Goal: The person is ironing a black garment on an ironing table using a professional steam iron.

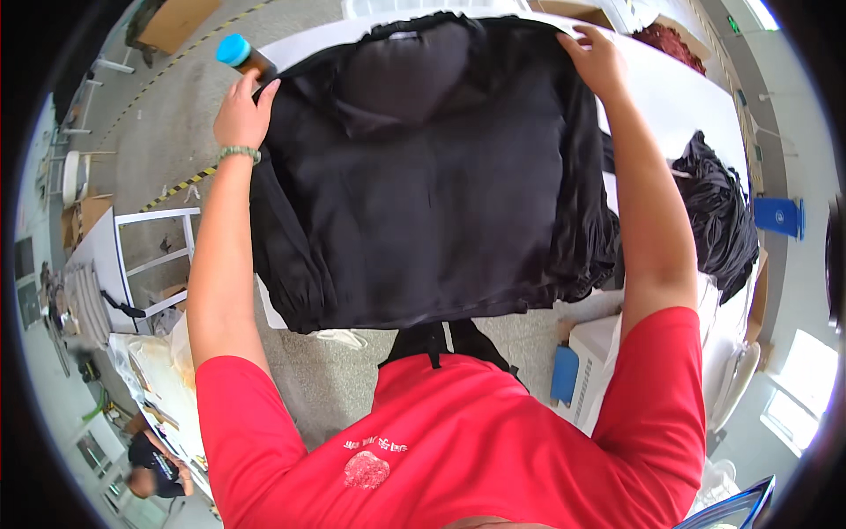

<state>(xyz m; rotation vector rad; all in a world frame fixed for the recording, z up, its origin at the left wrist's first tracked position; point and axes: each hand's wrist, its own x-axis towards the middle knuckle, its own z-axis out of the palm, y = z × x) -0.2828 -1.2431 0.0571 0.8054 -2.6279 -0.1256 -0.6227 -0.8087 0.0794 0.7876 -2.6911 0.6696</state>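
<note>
Both of my hands are on a black garment (414,176) spread flat over a white table (679,97). My left hand (240,113) rests at the garment's far left corner with fingers curled over the cloth edge, gripping it; a green bead bracelet (239,153) sits on that wrist. My right hand (597,60) presses on the far right corner, fingers bent down onto the fabric, pinching its edge as far as I can tell. Just beyond my left hand stands a brown bottle with a blue cap (236,51). To my right, a heap of dark clothing (718,212) lies on the table, well apart from my right hand. Another person (154,463) works at lower left.
</note>
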